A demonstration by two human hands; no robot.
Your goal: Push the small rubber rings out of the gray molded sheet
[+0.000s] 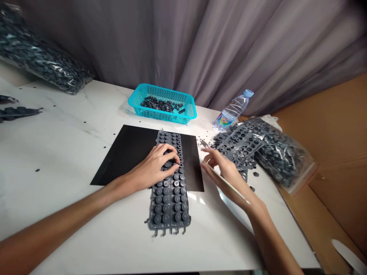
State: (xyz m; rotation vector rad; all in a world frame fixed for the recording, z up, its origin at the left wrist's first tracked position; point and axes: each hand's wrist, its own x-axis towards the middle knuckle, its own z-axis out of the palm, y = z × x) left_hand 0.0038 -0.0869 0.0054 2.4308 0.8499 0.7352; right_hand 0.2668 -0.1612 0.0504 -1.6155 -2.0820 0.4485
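A long dark grey moulded rubber sheet [172, 198] with rows of round knobs lies lengthwise over a black mat [134, 149]. My left hand [163, 162] rests on the upper half of this sheet, its fingers curled down on the knobs and hiding some of them. To the right, just past the mat's edge, my right hand [222, 168] is closed around a slim, pale metal tool [229, 185] that looks like tweezers. The tool's rear end points back over the wrist. Its working end is partly hidden by my fingers.
Behind the mat stands a turquoise basket [164, 116] holding small dark pieces. A water bottle [233, 110], perforated rubber sheets [241, 147] and a clear bag of dark parts [283, 156] are on the right. Another full bag [43, 57] lies at back left.
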